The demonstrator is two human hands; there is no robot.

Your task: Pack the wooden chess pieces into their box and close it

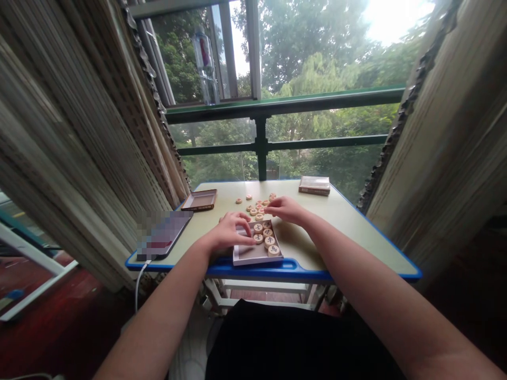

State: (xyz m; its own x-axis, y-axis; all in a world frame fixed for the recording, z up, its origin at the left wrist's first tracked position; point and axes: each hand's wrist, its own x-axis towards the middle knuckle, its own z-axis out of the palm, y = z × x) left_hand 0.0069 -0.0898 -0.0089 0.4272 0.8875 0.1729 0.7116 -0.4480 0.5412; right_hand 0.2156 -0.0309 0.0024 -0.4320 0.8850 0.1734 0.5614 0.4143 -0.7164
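An open shallow box [245, 256] lies near the table's front edge. Several round xiangqi pieces [270, 240] with dark characters fill its right side in two columns. My left hand [232, 230] arches over the box's left part with fingers apart; its thumb tip is at the edge of a piece [258, 238]. Beyond the box, loose xiangqi pieces [253, 211] lie grouped on the table. My right hand [288, 210] reaches to the right edge of that group, its fingertips drawn together against the pieces; whatever is between them is hidden.
A brown-edged box lid [200, 200] lies at the table's back left, and a flat case [314, 185] at the back right. A tablet [166, 235] with a white cable rests on the left edge. A bottle [206, 68] stands at the window above the railing [297, 104].
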